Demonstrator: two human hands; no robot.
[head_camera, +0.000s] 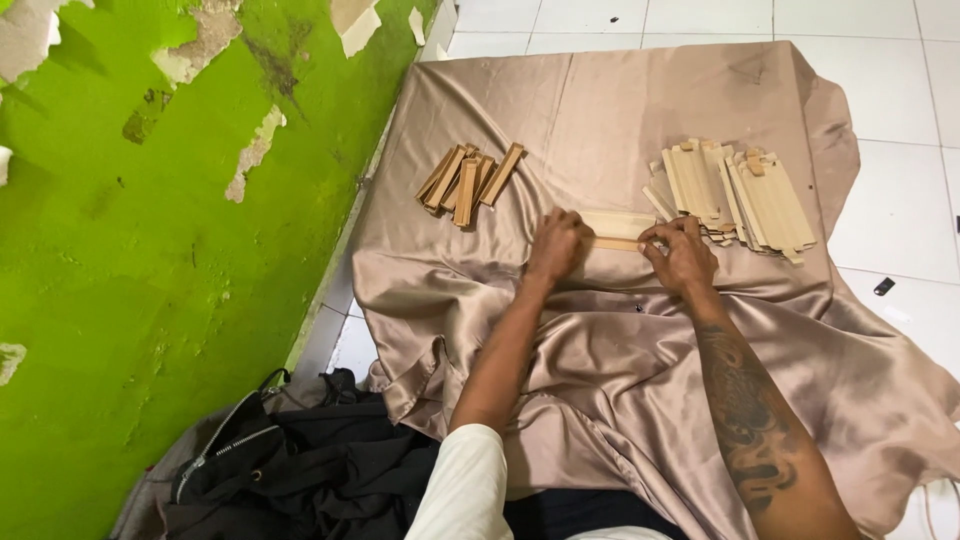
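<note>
Pressing down, left hand (557, 245) and right hand (681, 256) each grip clamped on the flat wooden piece (615, 229).

Looks like a room in a modest home used as a makeshift craft spot, not a proper workshop. Work happens right on the floor (720, 20), white tiles w/ a shiny beige cloth (620, 100) spread over it instead of a bench. Wall (120, 280) is bright green w/ paint peeling off in patches, so prob an older house. Black bag (290, 470) dumped in the corner, small wood pieces (468, 178) stacked on the cloth, no machines or tools around.
</note>
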